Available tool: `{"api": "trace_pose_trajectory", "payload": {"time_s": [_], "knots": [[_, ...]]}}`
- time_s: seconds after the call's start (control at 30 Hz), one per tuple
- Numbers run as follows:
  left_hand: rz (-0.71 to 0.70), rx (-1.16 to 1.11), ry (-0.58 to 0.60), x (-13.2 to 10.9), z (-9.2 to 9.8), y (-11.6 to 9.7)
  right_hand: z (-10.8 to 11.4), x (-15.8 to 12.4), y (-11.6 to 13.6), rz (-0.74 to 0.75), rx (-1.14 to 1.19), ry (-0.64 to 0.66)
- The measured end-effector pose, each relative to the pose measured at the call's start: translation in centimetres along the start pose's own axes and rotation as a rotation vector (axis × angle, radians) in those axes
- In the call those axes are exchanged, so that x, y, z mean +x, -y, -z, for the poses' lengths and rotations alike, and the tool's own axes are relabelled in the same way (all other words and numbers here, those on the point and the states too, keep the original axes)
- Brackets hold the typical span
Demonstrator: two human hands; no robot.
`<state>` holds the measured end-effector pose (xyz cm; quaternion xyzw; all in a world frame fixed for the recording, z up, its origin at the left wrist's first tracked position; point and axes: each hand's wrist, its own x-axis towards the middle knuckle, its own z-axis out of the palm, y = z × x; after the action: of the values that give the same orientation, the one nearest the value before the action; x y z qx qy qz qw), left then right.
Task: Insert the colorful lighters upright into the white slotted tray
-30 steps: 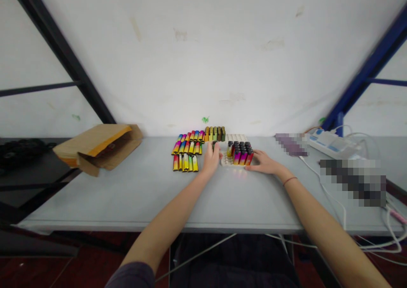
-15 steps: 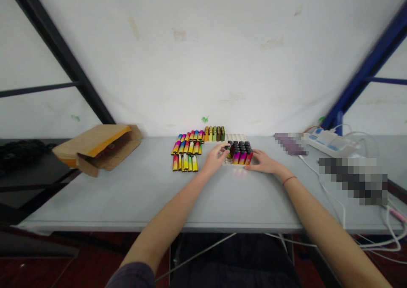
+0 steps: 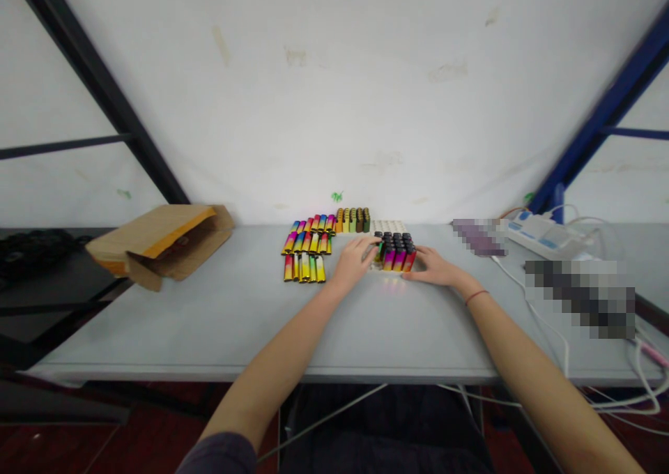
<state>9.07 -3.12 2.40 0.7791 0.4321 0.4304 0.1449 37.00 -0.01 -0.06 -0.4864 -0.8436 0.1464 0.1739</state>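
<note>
My left hand [image 3: 354,262] reaches over the left side of a white holding tray [image 3: 387,227], its fingertips pinching a green-bodied lighter [image 3: 378,251] with a dark top. Several upright multicoloured lighters [image 3: 394,252] with black tops stand in the tray's front part. My right hand [image 3: 433,266] rests flat against the tray's front right corner, holding nothing. Left of my left hand lie rows of rainbow lighters [image 3: 308,245]. Behind them stands a row of upright gold-and-green lighters [image 3: 354,220].
A grey folding table [image 3: 209,320] carries everything. An opened cardboard box [image 3: 162,245] sits at its left end, and a white power strip [image 3: 538,235] with white cables sits at the right. Two pixelated patches [image 3: 580,300] cover items on the right. Dark and blue metal frames rise at both sides.
My left hand has moved right from beside the rows to the tray's left side, carrying the lighter over the tray. My right hand has stayed in place.
</note>
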Motion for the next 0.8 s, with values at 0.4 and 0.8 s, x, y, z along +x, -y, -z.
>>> {"api": "trace_pose_trajectory", "payload": {"time_s": [0.4, 0.8], "knots": [[0.567, 0.602, 0.184, 0.7, 7.3, -1.7, 0.3, -0.1, 0.5, -0.009, -0.007, 0.038], [0.775, 0.671, 0.315, 0.1, 10.0, 0.5, 0.1, 0.0, -0.1, -0.009, -0.008, 0.035]]}}
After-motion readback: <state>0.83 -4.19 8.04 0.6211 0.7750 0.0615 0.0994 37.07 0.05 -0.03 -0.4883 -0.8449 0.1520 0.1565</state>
